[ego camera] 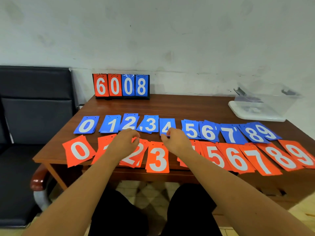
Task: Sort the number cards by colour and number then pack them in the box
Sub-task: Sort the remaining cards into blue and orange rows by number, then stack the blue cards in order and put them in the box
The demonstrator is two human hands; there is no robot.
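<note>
- Sorting looks finished: the blue cards (191,132) lie in a far row from 0 to 9 and the red cards (157,159) in a near row in the same order. Each number forms a small fanned pile, so colour and value can be read at a glance.
- The right hand (173,139) reaches between the rows. Its thumb and forefinger seem to nip the lower edge of the blue 4 card (167,125), probably to square it up or lift it.
- The left hand (126,138) hangs over the top of the red 2 pile (134,159) with its fingers curled under. I cannot tell whether it holds a card.
- The clear box (265,99) waits at the far right corner of the table (170,106), well apart from both hands. It seems to sit on its white lid (255,115), open for packing, which has not begun.
- A scoreboard stand (121,86) showing 6008 stands at the back edge.
</note>
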